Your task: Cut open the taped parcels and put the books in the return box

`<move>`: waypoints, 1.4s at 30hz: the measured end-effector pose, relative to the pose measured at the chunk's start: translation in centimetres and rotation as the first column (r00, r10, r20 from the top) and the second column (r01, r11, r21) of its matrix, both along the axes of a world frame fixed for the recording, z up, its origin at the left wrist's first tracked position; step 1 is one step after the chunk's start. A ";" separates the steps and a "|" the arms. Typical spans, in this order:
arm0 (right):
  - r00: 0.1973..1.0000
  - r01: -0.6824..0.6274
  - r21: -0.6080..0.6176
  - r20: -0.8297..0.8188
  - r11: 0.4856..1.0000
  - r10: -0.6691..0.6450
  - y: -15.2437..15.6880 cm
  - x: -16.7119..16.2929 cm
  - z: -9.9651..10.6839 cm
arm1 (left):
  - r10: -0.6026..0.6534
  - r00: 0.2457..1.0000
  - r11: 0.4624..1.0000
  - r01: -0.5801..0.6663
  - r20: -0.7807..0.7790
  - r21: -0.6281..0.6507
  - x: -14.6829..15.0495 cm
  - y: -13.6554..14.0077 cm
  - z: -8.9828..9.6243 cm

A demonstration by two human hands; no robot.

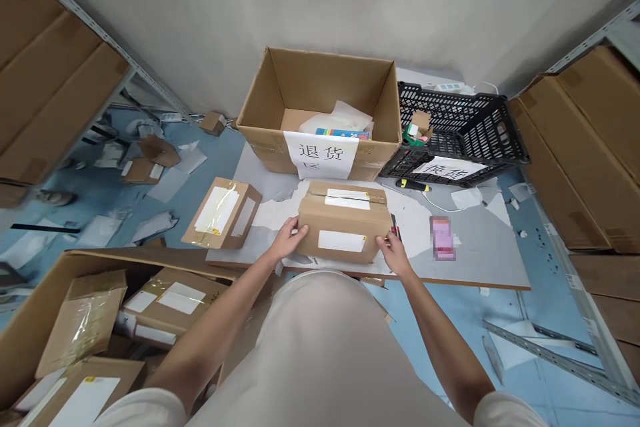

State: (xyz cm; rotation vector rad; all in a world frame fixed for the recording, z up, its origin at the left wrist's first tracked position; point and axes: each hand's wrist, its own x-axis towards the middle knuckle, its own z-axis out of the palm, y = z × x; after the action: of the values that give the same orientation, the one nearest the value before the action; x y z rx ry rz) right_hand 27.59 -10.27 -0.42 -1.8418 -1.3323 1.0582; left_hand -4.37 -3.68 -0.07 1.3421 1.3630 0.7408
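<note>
A closed cardboard box (pixel 345 219) with white labels on its top and front face rests near the front edge of the table, directly before me. My left hand (pixel 289 239) grips its left side, thumb toward the front face. At the opposite end, my right hand (pixel 393 253) holds the right side, fingers closed against the cardboard. Just behind the right hand lies a small red and black object (pixel 397 228), partly hidden, its kind unclear. A black and yellow handled tool (pixel 413 185) lies farther back.
Behind stand a large open carton (pixel 260 140) with a paper sign and a black plastic crate (pixel 493 127). Another taped box (pixel 245 217) sits left on the table (pixel 480 263). A pink blurred item (pixel 443 238) lies right. A big carton (pixel 30 293) holds several parcels at lower left.
</note>
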 end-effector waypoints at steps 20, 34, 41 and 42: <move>0.953 0.082 -0.104 -0.284 0.991 -0.108 -1.6 1.8 -5.5 | 0.145 0.976 0.955 -0.095 0.165 -0.280 -1.4 -1.2 -3.5; 0.982 -0.153 -0.085 -0.128 0.985 0.141 -3.6 0.4 -5.3 | -0.113 0.987 0.975 0.133 0.115 -0.181 -1.9 -4.3 -5.7; 0.976 -0.207 -0.040 0.053 0.978 0.209 -2.0 1.0 -1.9 | -0.111 0.990 0.987 0.120 0.083 -0.105 -1.9 -3.5 -2.3; 0.972 -0.199 -0.032 0.118 0.980 0.201 -1.6 0.9 -1.1 | -0.106 0.994 0.991 0.108 0.036 -0.073 -1.8 -3.4 -1.6</move>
State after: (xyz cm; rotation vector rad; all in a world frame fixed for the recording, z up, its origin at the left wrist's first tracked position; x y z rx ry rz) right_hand 28.53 -11.91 -1.48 -1.8402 -1.6117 1.0786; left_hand -6.22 -7.06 -1.66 1.3276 1.2706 0.6305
